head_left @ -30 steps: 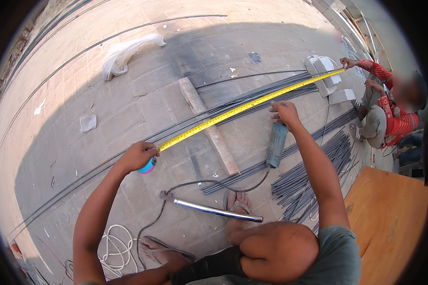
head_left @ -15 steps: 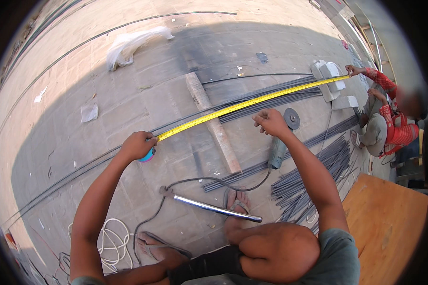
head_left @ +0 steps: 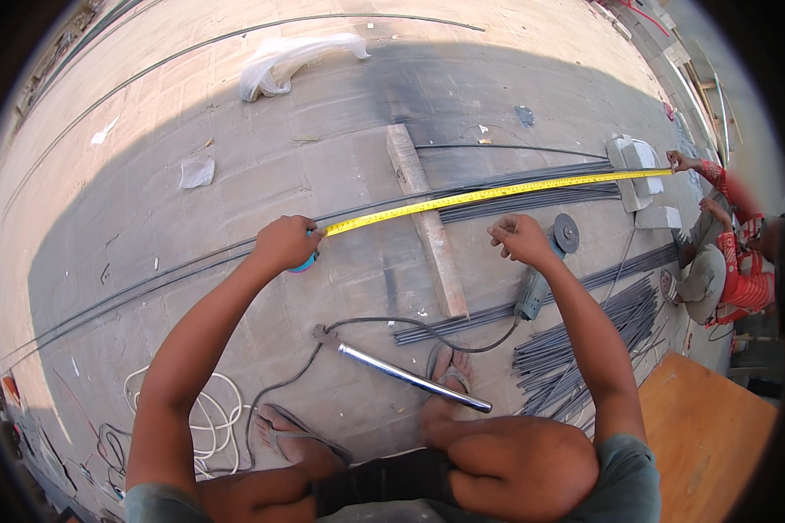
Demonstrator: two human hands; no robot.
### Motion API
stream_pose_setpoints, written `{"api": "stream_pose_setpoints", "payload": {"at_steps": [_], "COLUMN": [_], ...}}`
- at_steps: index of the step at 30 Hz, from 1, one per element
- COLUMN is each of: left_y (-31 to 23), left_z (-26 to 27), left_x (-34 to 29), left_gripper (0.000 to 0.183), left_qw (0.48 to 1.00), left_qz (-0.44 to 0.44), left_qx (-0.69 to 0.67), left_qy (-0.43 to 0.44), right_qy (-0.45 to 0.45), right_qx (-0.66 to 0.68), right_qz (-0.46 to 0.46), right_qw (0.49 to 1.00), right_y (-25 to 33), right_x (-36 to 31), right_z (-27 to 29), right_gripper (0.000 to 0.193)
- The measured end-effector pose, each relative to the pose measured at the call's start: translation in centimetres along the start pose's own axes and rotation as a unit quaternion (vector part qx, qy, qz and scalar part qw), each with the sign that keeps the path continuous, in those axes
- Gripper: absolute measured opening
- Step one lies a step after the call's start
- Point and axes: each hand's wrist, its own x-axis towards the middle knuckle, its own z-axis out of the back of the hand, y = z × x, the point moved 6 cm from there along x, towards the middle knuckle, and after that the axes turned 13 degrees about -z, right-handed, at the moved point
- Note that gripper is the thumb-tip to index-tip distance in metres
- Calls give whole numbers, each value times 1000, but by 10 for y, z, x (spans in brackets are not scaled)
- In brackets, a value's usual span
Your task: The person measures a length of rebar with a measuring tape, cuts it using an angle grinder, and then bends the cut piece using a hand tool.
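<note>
your left hand (head_left: pixel 286 242) was closed around the blue tape measure (head_left: pixel 305 264), and its yellow tape (head_left: pixel 497 190) ran from there past the far side of your right hand (head_left: pixel 519 239) to a co-worker's hand (head_left: pixel 685 161), which held the other end. your right hand hung apart from the tape, its fingers loosely bent and slightly spread. just to the right of that hand, partly under your forearm, lay a grinder (head_left: pixel 532 298) with its disc uncovered, its black cord (head_left: pixel 401 322) looping back toward you.

between your hands, a wooden beam (head_left: pixel 438 257) lay on the ground, and the tape crossed over it; you could not tell whether they touched. long dark rods (head_left: pixel 183 268) ran alongside the tape, out past your left hand. beyond your right hand, pale blocks (head_left: pixel 628 170) stood beneath the tape near its far end. nearer to you than both hands lay a shiny metal tube (head_left: pixel 414 379), and to the right of your right forearm were a heap of short rods (head_left: pixel 632 314) and a wooden board (head_left: pixel 711 436).
</note>
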Motion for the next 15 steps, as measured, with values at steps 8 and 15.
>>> {"api": "stream_pose_setpoints", "payload": {"at_steps": [8, 15], "left_y": [2, -1], "left_z": [2, 3], "left_x": [-1, -3], "left_gripper": [43, 41], "left_qw": [1000, 1000], "left_qz": [1, 18], "left_qx": [9, 17], "left_qy": [-15, -16], "right_qy": [27, -60], "right_qx": [-16, -129], "right_qz": [28, 257], "right_qw": [999, 956], "right_y": [20, 126], "right_x": [-5, -8], "right_z": [-16, -54], "right_gripper": [27, 25]}}
